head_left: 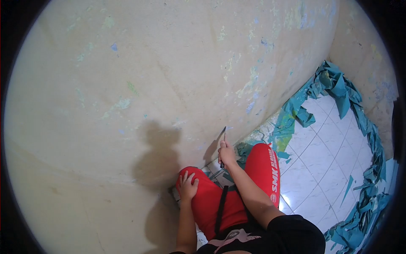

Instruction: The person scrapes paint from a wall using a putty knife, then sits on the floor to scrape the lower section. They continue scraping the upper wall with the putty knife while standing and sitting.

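My right hand point(226, 154) is wrapped round the dark handle of a scraper point(225, 133), whose thin blade points up at the wall. The blade's tip is close to the wall point(169, 72), and its shadow falls just to the left. Over my left knee lies my left hand point(188, 185), fingers spread on the red trousers point(211, 199) and holding nothing. Patches of old pale green and blue paint point(250, 106) mark the beige wall above the scraper.
Peeled teal paint sheets point(338, 86) lie heaped along the foot of the walls, round the corner and down the right side. White floor tiles point(317, 156) show between them. Small teal scraps point(348, 188) are scattered there. My shadow point(156, 156) falls on the wall.
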Demonstrator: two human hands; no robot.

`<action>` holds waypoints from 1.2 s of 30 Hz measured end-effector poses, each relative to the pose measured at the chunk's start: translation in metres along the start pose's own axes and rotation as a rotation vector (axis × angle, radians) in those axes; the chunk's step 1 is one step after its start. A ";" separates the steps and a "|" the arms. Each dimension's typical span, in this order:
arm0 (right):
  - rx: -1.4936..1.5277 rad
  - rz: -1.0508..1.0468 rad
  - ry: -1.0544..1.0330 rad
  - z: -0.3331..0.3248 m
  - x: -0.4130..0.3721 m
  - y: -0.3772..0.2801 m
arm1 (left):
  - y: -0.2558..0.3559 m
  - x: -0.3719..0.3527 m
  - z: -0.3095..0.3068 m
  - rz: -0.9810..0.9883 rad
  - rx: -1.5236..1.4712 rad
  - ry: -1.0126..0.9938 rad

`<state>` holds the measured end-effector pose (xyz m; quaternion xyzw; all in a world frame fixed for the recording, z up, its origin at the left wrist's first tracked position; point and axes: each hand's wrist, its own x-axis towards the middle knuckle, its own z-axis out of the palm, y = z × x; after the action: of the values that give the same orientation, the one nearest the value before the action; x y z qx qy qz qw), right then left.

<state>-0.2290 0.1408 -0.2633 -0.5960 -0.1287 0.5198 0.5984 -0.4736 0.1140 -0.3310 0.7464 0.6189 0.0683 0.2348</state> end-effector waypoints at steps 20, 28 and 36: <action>-0.003 -0.023 -0.030 0.008 -0.012 0.000 | -0.023 0.006 0.010 0.052 -0.046 0.075; 0.477 -0.124 0.320 -0.019 0.087 -0.044 | -0.030 0.005 0.008 0.074 -0.068 0.099; 0.115 0.031 0.072 -0.013 0.028 0.010 | -0.015 0.009 0.007 0.071 -0.077 0.115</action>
<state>-0.2116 0.1529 -0.2878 -0.5808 -0.0677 0.5140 0.6277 -0.4822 0.1226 -0.3459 0.7534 0.6013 0.1429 0.2247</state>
